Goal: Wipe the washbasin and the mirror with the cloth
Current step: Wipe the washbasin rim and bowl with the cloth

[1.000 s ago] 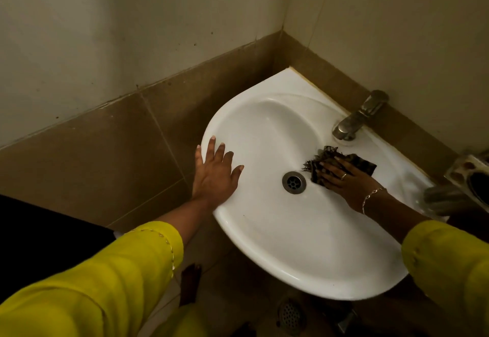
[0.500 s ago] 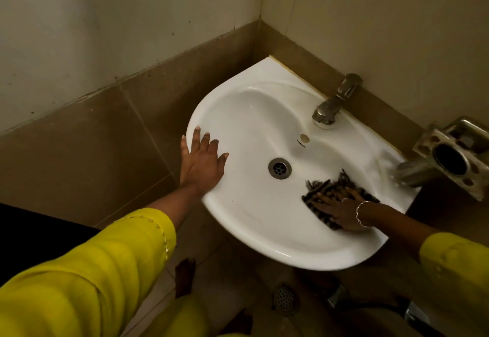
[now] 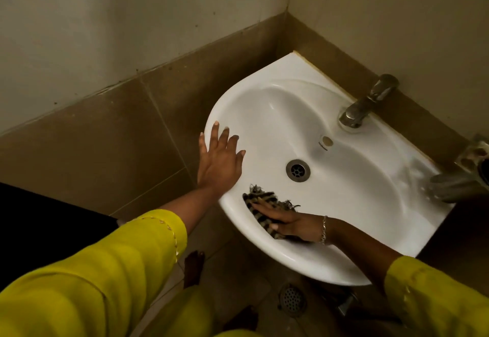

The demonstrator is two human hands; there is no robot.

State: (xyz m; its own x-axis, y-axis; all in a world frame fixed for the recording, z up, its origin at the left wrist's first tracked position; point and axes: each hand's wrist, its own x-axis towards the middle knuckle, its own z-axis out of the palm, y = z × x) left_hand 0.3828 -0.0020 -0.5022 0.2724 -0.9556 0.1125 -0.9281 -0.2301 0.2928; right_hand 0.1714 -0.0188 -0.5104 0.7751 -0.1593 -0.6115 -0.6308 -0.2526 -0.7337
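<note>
A white corner washbasin [image 3: 352, 188] hangs on the tiled wall, with a round metal drain [image 3: 298, 170] in its bowl. My left hand [image 3: 219, 162] lies flat on the basin's left rim, fingers spread. My right hand [image 3: 288, 221] presses a dark striped cloth [image 3: 260, 204] with frayed edges against the bowl's near left wall, fingers fairly straight on top of it. Part of the cloth is hidden under the hand. No mirror is in view.
A metal tap [image 3: 366, 104] stands at the basin's back edge. A metal holder [image 3: 473, 156] juts from the wall at the far right. Brown tiles [image 3: 105, 146] line the corner. Below the basin lie a floor drain [image 3: 291, 299] and my bare foot [image 3: 194, 265].
My right hand has swept the cloth from beside the tap, round the right side of the bowl, to the near left wall. My left hand has stayed on the rim.
</note>
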